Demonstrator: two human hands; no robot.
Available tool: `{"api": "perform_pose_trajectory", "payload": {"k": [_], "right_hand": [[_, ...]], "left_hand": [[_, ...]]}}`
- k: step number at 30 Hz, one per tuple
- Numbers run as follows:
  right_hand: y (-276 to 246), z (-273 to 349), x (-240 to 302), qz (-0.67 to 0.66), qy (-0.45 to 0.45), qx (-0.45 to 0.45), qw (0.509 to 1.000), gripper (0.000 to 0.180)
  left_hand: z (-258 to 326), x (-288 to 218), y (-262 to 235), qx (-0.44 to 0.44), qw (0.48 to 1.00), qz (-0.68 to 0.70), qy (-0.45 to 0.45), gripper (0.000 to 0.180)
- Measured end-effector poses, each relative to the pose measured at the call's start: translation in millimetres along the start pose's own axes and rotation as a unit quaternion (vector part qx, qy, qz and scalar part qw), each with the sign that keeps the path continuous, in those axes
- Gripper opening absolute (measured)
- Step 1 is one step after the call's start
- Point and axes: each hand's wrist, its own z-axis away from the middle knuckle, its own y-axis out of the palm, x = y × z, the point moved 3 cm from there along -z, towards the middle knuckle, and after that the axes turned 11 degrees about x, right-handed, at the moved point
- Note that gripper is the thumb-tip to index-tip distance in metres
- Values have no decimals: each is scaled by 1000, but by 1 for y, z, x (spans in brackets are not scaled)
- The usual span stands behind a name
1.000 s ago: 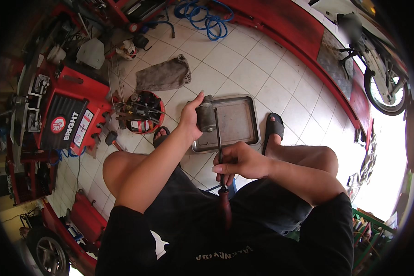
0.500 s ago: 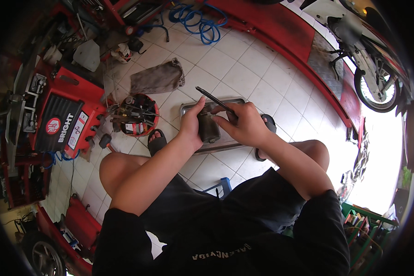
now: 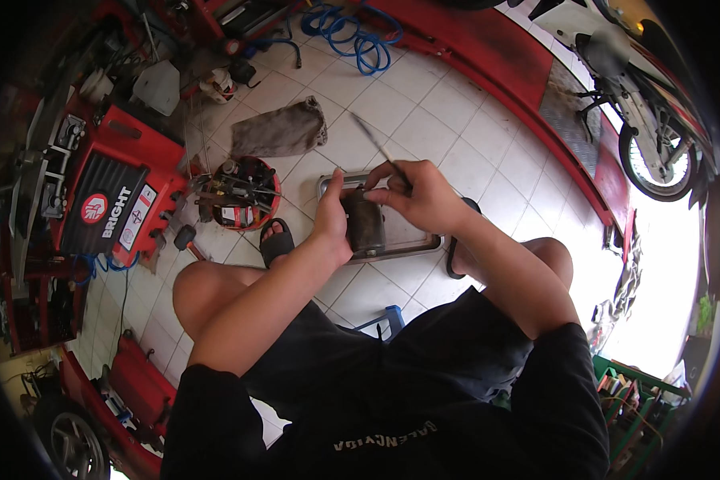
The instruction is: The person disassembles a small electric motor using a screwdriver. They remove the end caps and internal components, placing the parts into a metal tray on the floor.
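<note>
One dark metal cylinder (image 3: 367, 228) gripped in the left hand (image 3: 333, 218); screwdriver (image 3: 367, 132) held in the right hand (image 3: 421, 194).
The left hand is closed against the cylinder's left side, thumb extended away from the body. The right hand is closed around the screwdriver, its slim shaft projecting forward and left beyond the grip; the thumb and fingertips bear on the cylinder's upper end. Beneath the grip, a rectangular metal tray (image 3: 408, 234) extends rightward; whether the cylinder touches it cannot be determined. Left of the grip stands a red tub (image 3: 270, 215) of tools, with a mallet (image 3: 185, 237) near it. Ahead and left lies a grey cloth (image 3: 280, 129). Well apart, at far right, stands a motorcycle (image 3: 644, 132).
</note>
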Motion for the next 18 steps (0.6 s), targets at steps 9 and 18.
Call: {"api": "perform_pose_trajectory", "payload": {"k": [9, 18], "right_hand": [[61, -26, -230, -343, 394, -65, 850, 21], [267, -39, -342, -356, 510, -117, 774, 21]], "left_hand": [[23, -102, -19, -9, 977, 121, 173, 57], [16, -112, -15, 0, 984, 83, 160, 58]]}}
